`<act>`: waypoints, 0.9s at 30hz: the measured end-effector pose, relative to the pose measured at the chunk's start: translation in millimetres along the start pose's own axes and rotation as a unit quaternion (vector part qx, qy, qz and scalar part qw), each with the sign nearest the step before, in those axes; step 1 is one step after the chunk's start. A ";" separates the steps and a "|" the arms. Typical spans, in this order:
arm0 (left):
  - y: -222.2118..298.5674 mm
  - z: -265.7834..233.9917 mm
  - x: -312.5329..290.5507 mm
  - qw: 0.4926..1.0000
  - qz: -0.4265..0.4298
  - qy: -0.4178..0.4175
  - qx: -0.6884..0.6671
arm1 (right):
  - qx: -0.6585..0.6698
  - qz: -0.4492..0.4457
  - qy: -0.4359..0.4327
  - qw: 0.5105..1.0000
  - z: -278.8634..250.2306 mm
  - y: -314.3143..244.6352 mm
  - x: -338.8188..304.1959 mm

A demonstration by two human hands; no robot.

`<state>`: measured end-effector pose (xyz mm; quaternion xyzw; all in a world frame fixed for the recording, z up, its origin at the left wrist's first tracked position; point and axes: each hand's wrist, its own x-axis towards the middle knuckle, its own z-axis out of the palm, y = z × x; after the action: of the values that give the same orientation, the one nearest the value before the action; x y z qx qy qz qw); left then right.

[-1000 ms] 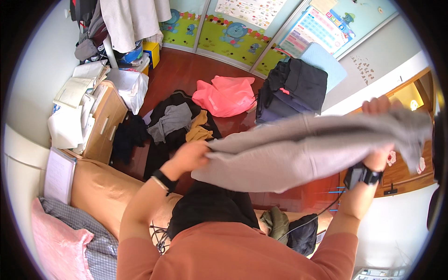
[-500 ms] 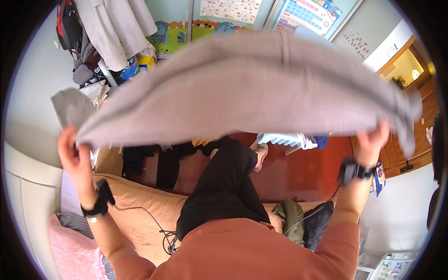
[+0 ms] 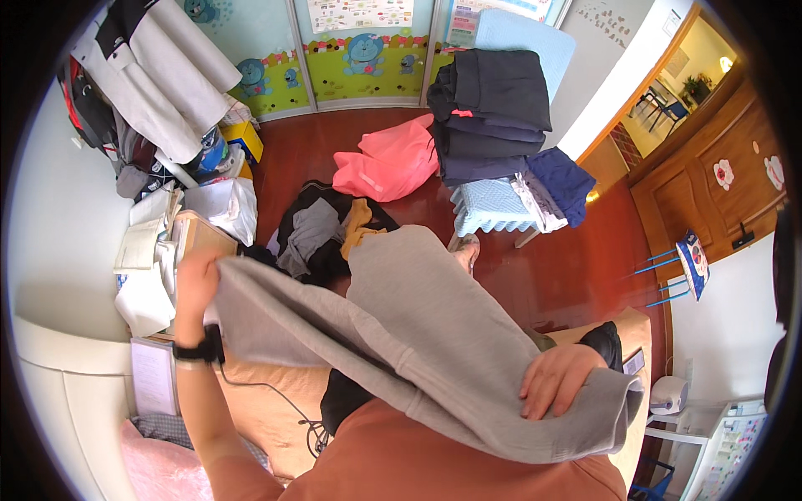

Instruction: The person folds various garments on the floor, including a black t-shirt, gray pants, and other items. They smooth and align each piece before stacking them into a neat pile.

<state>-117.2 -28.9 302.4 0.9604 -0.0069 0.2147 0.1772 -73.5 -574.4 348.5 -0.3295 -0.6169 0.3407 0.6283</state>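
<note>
A light grey garment point(image 3: 443, 309) is stretched slantwise across my lap and front; whether its long parts are sleeves or legs I cannot tell. My left hand point(image 3: 197, 280), raised at the left, pinches one end of it, slightly blurred. Lower down on the right, my right hand point(image 3: 564, 380) lies over the cloth near a ribbed end, fingers together and curved onto it, thumb hidden. Between the two hands the fabric hangs in a long fold. Each end reaches past my body, and the cloth covers most of my legs.
Folded dark clothes point(image 3: 493, 108) are piled on a stool with a light blue cover point(image 3: 493, 204). On the red floor lie a pink bag point(image 3: 388, 159) and a heap of dark clothes point(image 3: 313, 242). A box with papers point(image 3: 200, 238) stands left of the orange-covered bed point(image 3: 259, 392).
The garment has come down from spread wide in front of me to slanting across my lap. My right hand has moved down and inward; my left has shifted slightly right.
</note>
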 end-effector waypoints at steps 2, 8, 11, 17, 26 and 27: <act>-3.1 16.6 48.0 0.994 0.067 -0.043 0.073 | -0.009 0.009 -0.001 1.000 3.6 1.7 4.0; 80.1 137.0 146.2 0.981 0.177 0.025 0.079 | -0.010 0.001 -0.034 0.999 10.5 7.2 6.9; 147.6 195.1 106.8 0.985 0.155 -0.071 0.037 | -0.029 0.011 -0.048 0.998 9.4 5.2 5.2; 194.4 232.3 10.5 0.932 0.230 -0.281 0.005 | -0.085 0.008 -0.007 0.996 -5.7 -12.9 -2.3; 164.2 246.4 -31.5 0.744 0.220 -0.456 -0.435 | -0.459 0.080 0.557 0.687 -89.8 -15.7 116.1; 150.6 246.8 -33.0 0.668 0.167 -0.503 -0.523 | -0.377 0.135 0.522 0.753 -127.9 -4.7 139.4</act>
<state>-59.4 -256.9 130.9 0.6559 -0.3658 -0.3133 0.5811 55.3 -459.8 426.4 -0.7464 -0.2200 -0.0632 0.6249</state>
